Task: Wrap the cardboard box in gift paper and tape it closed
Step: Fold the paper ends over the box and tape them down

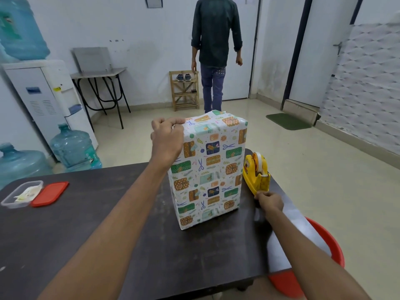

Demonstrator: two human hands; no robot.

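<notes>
The box (pixel 211 167) stands upright on the dark table (pixel 108 224), covered in white gift paper printed with parcels and scissors. My left hand (pixel 166 138) grips its upper left edge, fingers curled over the top corner. A yellow tape dispenser (pixel 256 173) with a white roll sits just right of the box. My right hand (pixel 269 200) is at the dispenser's front end, its fingers pinched together on what looks like the end of the tape; the strip itself is too faint to make out.
A clear plastic container (pixel 21 193) and its red lid (pixel 49 193) lie at the table's left. A red tub (pixel 324 245) with white paper stands beside the table's right edge. A person (pixel 216 50) walks away toward the door; water jugs (pixel 75 148) stand left.
</notes>
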